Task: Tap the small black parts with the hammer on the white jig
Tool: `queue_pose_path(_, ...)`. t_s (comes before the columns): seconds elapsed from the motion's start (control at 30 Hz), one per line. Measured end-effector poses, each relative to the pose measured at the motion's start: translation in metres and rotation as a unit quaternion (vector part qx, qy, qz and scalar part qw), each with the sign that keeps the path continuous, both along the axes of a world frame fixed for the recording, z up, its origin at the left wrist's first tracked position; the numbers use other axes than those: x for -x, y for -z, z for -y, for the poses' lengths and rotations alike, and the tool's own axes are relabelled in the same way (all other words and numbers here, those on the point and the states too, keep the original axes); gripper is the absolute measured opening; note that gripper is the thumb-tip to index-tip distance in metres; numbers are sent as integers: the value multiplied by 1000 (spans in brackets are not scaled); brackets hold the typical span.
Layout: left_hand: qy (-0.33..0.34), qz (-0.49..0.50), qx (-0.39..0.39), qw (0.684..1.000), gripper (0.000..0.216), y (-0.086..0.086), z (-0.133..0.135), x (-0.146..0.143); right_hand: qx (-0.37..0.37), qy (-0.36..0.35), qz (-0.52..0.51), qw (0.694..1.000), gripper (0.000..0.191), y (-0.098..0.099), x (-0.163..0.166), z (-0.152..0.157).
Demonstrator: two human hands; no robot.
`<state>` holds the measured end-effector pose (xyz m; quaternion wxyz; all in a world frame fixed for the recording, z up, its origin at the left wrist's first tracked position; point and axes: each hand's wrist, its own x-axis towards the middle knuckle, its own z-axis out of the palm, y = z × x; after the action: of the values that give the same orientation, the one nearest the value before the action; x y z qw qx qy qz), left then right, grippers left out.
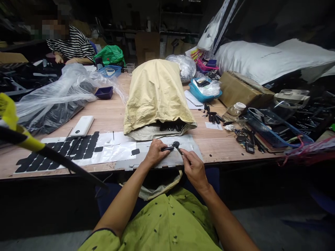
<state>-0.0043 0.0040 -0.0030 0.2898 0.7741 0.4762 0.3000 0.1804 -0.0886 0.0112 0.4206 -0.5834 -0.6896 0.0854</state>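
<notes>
On my left, a crinkled clear plastic bag (56,92) lies over something dark; nearer, a smooth white block (82,126) with rounded corners sits beside a white sheet of black rounded stickers (85,149). In the middle, a creased, bulging yellow woven sack (157,94) gapes toward me. Over a flat grey board (193,144), my left hand (156,152) grips a small black piece (168,148). Just right of it, between my hands, is the round dark head of a slim stick (176,144), pinched in my right hand (195,169). Farther right, a clear jar (237,110) stands near a blue plastic basket (284,131).
</notes>
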Motion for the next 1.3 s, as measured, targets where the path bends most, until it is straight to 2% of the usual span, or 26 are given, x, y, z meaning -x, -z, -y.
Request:
queue_pose_path(0.17, 0, 14, 7, 1000, 9, -4, 1, -1, 13, -9, -3, 1000, 34, 0, 3, -1)
queue_pose_path(0.33, 14, 13, 31, 999, 10, -9, -1, 0, -18, -23, -14, 999, 32, -8, 12, 1)
queue_pose_path(0.53, 33, 12, 34, 999, 7, -14, -3, 0, 0, -24, 17, 1000, 33, 2, 19, -1)
queue_pose_path(0.63, 17, 20, 39, 999, 10, -14, -1, -1, -14, 2, 28, 1000, 33, 2, 7, -3)
queue_pose_path(0.73, 8, 23, 43, 999, 11, -11, 0, -1, -24, 58, 66, 996, 34, 3, -15, -7)
queue_pose_path(0.93, 21, 0, 34, 999, 13, -9, -1, -1, -24, 162, 182, 969, 31, 22, -57, -20)
queue_pose_path(1.1, 90, -27, 35, 995, 16, -13, 9, 8, -47, 197, 227, 953, 30, 32, -54, -24)
queue_pose_path(1.2, 141, -30, 34, 989, 20, -14, 26, 23, -43, 200, 234, 951, 30, 32, -50, -23)
queue_pose_path(1.3, 161, -63, 34, 984, 23, -12, 47, 38, -36, 196, 237, 951, 30, 33, -49, -23)
